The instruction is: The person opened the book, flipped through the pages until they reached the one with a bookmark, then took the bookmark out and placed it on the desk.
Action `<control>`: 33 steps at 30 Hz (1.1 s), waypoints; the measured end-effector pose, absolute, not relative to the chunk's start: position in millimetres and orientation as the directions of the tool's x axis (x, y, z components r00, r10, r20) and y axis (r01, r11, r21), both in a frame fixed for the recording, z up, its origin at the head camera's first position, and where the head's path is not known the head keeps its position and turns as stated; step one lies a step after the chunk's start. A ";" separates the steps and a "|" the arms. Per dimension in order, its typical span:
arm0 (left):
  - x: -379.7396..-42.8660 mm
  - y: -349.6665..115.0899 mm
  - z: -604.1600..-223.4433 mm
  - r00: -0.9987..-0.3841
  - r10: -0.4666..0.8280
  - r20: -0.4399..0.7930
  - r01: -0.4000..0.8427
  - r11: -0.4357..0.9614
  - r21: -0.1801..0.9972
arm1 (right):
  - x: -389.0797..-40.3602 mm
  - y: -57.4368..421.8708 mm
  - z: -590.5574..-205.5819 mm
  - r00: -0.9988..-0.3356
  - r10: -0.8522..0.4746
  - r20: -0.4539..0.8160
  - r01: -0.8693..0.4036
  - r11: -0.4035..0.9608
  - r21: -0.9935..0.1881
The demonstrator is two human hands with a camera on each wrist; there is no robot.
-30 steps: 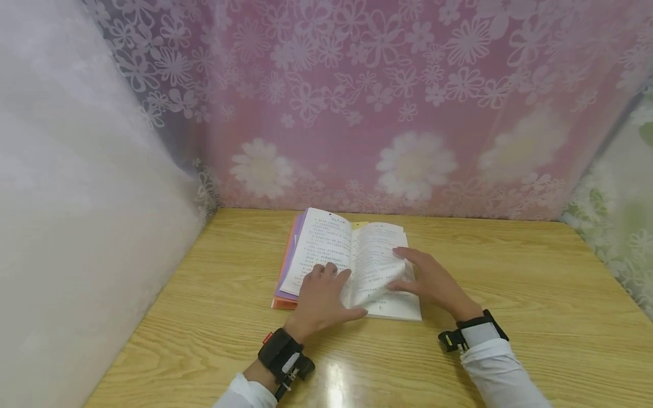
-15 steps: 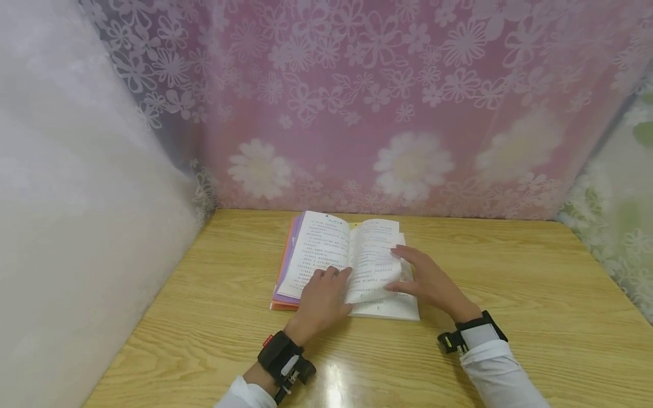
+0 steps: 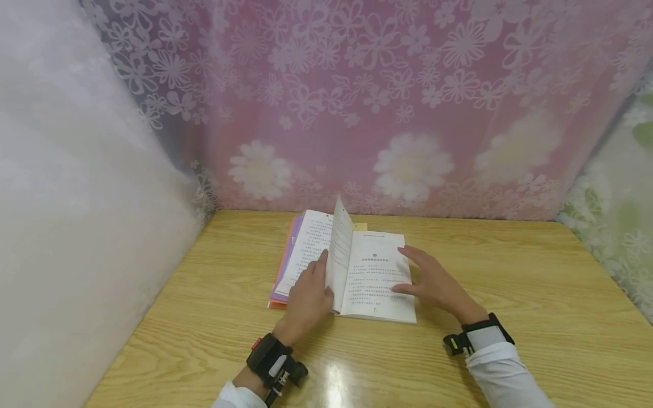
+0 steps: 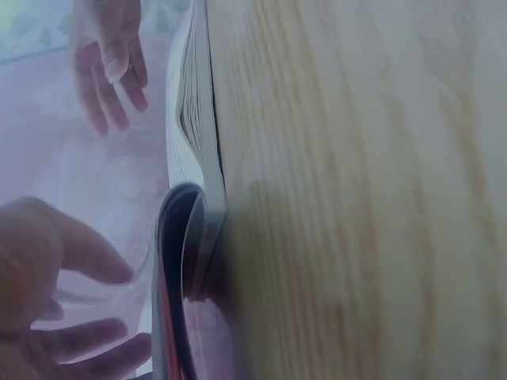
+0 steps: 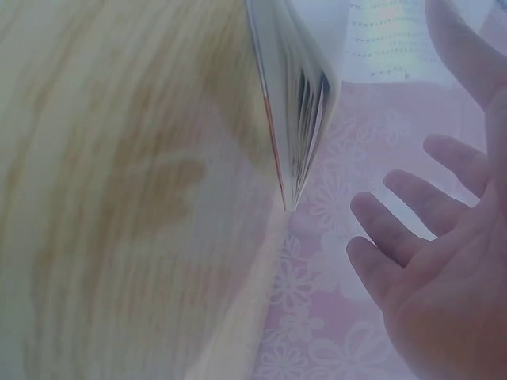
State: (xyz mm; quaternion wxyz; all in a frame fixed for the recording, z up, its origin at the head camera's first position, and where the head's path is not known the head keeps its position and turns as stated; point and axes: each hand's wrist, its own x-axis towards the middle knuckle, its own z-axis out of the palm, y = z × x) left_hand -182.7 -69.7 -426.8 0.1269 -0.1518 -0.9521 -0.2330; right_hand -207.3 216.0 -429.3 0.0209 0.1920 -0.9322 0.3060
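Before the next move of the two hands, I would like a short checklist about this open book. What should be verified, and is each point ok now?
1. Open book lies on the table with its pages upward: ok.
2. Raised leaf lies flat: not ok, it stands up between the left page and the right page.
3. Right hand is away from the raised leaf: ok, it is at the right page's outer edge.
4. Left hand touches the raised leaf: cannot tell, it is close beside it, but contact is unclear.
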 end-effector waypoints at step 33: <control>-192.1 -104.1 -440.5 -0.923 0.354 0.149 0.383 0.821 0.425 | -204.2 225.9 -443.0 -0.871 -0.490 0.012 -0.435 0.762 -0.480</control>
